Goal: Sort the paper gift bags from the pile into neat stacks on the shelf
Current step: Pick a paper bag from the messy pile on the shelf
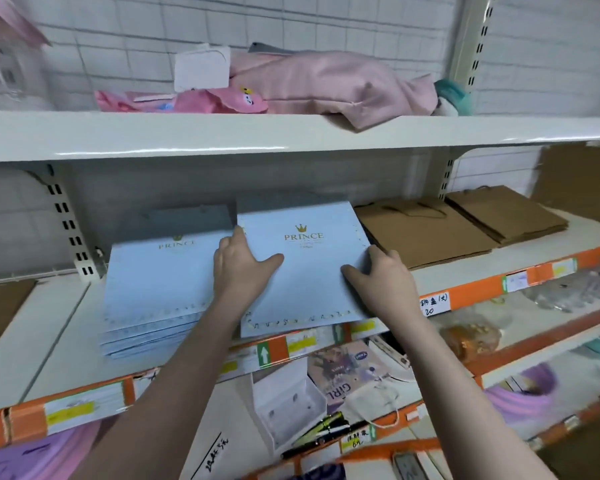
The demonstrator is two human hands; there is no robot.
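With both the left hand (238,263) and right hand (383,271) spread flat on the blue bag (302,271), its overhang past the shelf (59,327) edge looked liable to tip it off.

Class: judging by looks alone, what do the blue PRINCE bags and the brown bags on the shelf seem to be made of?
Blue PRINCE bags: apparently smooth coated paper with gold print; flat, crisp edges. Brown bags: likely matte kraft paper; dull tan surface, no shine.
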